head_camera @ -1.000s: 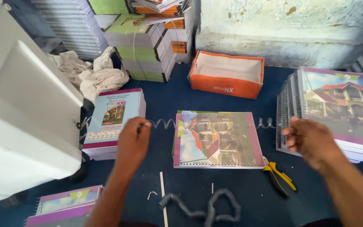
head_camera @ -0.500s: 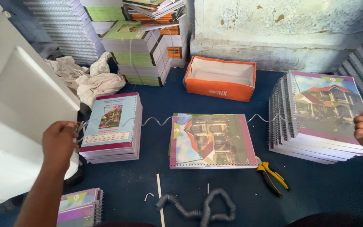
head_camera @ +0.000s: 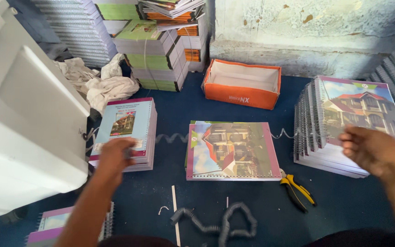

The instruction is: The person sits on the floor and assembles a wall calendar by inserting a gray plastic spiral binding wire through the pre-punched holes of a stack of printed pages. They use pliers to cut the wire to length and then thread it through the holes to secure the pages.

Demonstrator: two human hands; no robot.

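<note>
A notebook with a house picture on its cover [head_camera: 232, 151] lies flat on the dark blue surface between my hands. A thin spiral wire [head_camera: 170, 137] runs out from behind it on both sides. My left hand [head_camera: 115, 155] is blurred over the near corner of a short stack of notebooks [head_camera: 129, 121]. On the other side, my right hand [head_camera: 369, 148], also blurred with fingers curled, hovers over a tall stack of spiral-bound notebooks [head_camera: 344, 110]. Whether either hand holds the wire is unclear.
A white machine [head_camera: 24, 114] fills the left side. Yellow-handled pliers [head_camera: 298, 190] lie right of the middle notebook; a grey coiled spiral [head_camera: 220, 222] and a white strip [head_camera: 174, 210] lie in front. An orange box [head_camera: 243, 87], white cloth [head_camera: 101, 82] and notebook stacks [head_camera: 156, 50] stand behind.
Both hands spread far apart from the middle notebook's sides, then came back inward. The left hand now sits over the left stack, the right hand over the right stack.
</note>
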